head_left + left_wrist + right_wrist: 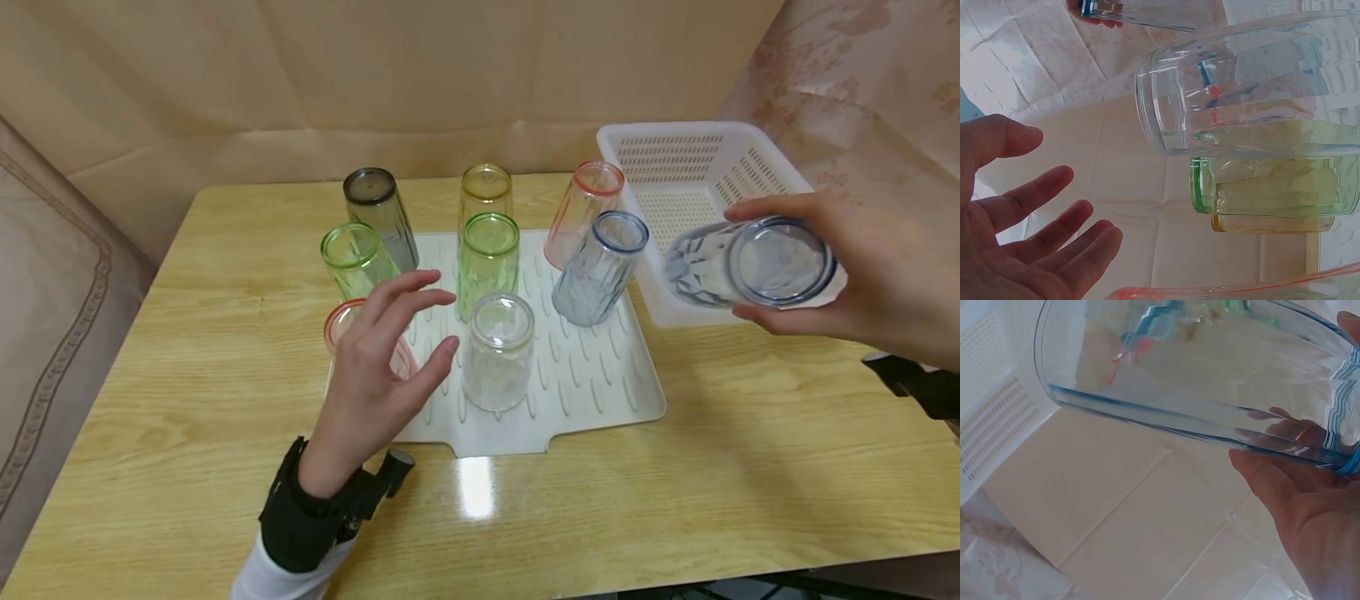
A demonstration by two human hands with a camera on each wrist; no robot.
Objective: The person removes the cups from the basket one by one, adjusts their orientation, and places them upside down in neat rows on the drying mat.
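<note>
My right hand point(881, 271) grips a blue-tinted glass point(780, 262) near its thick base, fingers on one side and thumb on the other. The glass is tilted, its mouth toward the white basket point(645, 283), over whose near side it hangs in the head view. My left hand point(375, 375) is held with spread, loosely bent fingers and nothing in them. It is left of a clear glass point(497, 367) and partly hides a red-tinted glass point(342, 321). The clear glass stands upside down on a white ridged draining mat point(573, 408).
Also upside down around the mat are green glasses point(489, 262) point(356, 254), a dark grey glass point(382, 212), an amber glass point(486, 183), a pink-rimmed glass point(581, 217) and another blue glass point(596, 275). Beneath lies a wooden table point(187, 375); a beige cloth point(412, 75) hangs behind.
</note>
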